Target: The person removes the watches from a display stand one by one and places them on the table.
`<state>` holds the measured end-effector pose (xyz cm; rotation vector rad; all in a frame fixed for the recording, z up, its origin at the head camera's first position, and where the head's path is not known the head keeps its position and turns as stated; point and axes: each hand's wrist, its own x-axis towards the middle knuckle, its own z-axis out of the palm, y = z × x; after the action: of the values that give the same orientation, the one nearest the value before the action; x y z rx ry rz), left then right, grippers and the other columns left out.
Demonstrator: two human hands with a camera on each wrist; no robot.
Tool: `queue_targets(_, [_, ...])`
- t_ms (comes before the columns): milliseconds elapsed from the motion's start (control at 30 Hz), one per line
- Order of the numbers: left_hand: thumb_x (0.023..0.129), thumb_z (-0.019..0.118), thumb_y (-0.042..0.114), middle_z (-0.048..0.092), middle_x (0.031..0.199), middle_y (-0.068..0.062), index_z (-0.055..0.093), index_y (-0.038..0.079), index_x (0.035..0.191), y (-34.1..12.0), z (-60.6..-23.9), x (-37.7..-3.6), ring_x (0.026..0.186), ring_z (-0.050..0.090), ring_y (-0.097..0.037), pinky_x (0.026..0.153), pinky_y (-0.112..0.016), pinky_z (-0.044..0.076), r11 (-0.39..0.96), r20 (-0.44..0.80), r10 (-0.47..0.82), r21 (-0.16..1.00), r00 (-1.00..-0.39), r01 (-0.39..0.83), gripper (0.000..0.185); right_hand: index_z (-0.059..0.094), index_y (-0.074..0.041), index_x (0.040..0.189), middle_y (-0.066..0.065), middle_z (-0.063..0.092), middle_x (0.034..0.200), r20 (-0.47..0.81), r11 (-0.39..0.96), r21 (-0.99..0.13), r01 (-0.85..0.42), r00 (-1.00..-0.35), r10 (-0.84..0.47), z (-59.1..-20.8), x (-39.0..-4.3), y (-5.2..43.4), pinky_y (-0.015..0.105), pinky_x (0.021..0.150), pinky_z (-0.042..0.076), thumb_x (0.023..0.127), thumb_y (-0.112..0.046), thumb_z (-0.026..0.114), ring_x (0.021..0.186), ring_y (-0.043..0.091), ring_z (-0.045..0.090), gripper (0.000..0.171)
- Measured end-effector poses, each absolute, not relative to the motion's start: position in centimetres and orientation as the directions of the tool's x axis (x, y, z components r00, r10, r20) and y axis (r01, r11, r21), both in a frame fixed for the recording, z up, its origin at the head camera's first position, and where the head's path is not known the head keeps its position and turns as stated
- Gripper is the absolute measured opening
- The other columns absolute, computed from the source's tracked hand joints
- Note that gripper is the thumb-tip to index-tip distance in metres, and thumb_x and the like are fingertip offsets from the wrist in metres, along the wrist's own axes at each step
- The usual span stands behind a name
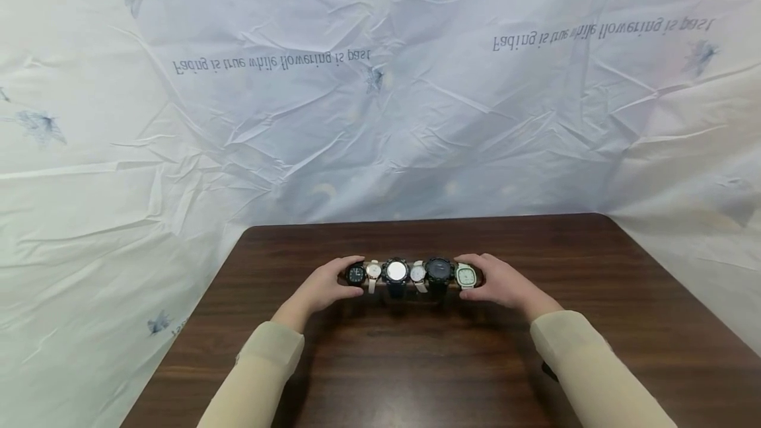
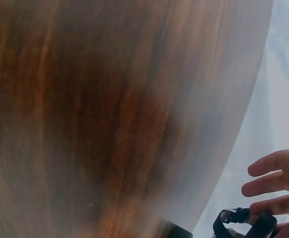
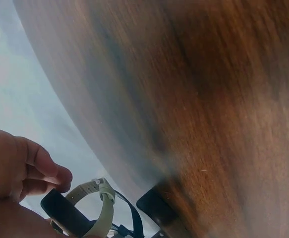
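**Both hands cupped the ends of a watch bar**

Fingers curled inward on both sides in the head view: the left hand wrapped the left end of a wooden bar beside a small black watch, and the right hand closed round the right end next to a pale green square watch. Six watches sat strapped in a row along the bar, faces up, likely so all could be read at once; gripping both ends would keep the loaded bar level. It rested near the middle of a dark wooden table, in front of a crinkled white sheet.

From the left wrist, three fingers showed loosely spread and only partly bent above a black strap; whether they pressed anything could not be told there.

From the right wrist, fingertips folded tightly toward the palm, just beside a pale strap loop.
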<state>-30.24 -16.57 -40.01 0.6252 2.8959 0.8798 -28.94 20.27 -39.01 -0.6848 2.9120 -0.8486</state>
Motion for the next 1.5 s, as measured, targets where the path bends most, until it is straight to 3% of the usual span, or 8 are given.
queue_targets(300, [0.072,0.063,0.049,0.039,0.128,0.006,0.034,0.040,0.129,-16.5,-40.0,-30.4,0.103,0.047,-0.016,0.080,-0.039,0.040,0.759,0.080,0.392,0.536,-0.917,0.371,0.065,0.042,-0.026,0.129,0.001,0.046,0.100,0.119,0.767,-0.499,-0.403,-0.909,-0.400,-39.1,-28.6,20.9,0.031,0.065,0.043,0.065,-0.051,0.067,0.078,0.009,0.050,0.072])
queue_targets(500, [0.072,0.063,0.049,0.038,0.130,0.004,0.036,0.033,0.131,-16.5,-40.0,-30.3,0.108,0.045,-0.019,0.082,-0.042,0.039,0.762,0.080,0.384,0.534,-0.920,0.365,0.068,0.041,-0.027,0.129,-0.001,0.046,0.100,0.119,0.766,-0.499,-0.406,-0.907,-0.403,-39.2,-28.3,20.9,0.033,0.066,0.043,0.066,-0.050,0.067,0.081,0.011,0.050,0.072])
queue_targets(800, [0.071,0.063,0.049,0.037,0.131,0.003,0.036,0.033,0.132,-16.7,-40.2,-30.2,0.109,0.045,-0.020,0.081,-0.041,0.040,0.756,0.080,0.387,0.543,-0.919,0.366,0.068,0.042,-0.025,0.129,-0.003,0.045,0.091,0.123,0.765,-0.515,-0.386,-0.917,-0.380,-39.2,-27.9,21.1,0.030,0.063,0.040,0.067,-0.045,0.069,0.075,0.011,0.047,0.071])
queue_targets(1100, [0.071,0.063,0.050,0.038,0.130,0.004,0.034,0.041,0.128,-16.5,-40.5,-30.3,0.111,0.043,-0.021,0.083,-0.043,0.038,0.764,0.065,0.375,0.544,-0.925,0.348,0.065,0.042,-0.024,0.129,-0.001,0.044,0.098,0.158,0.755,-0.518,-0.403,-0.912,-0.379,-39.5,-27.6,21.3,0.029,0.067,0.043,0.067,-0.046,0.068,0.078,0.009,0.048,0.070])
queue_targets(1500, [0.071,0.065,0.046,0.037,0.131,0.005,0.035,0.039,0.129,-16.4,-40.2,-30.4,0.111,0.043,-0.021,0.083,-0.043,0.039,0.758,0.079,0.374,0.548,-0.924,0.354,0.065,0.046,-0.022,0.126,-0.001,0.045,0.097,0.188,0.756,-0.524,-0.393,-0.919,-0.348,-39.7,-27.2,22.4,0.029,0.065,0.045,0.068,-0.043,0.069,0.078,0.010,0.052,0.066])
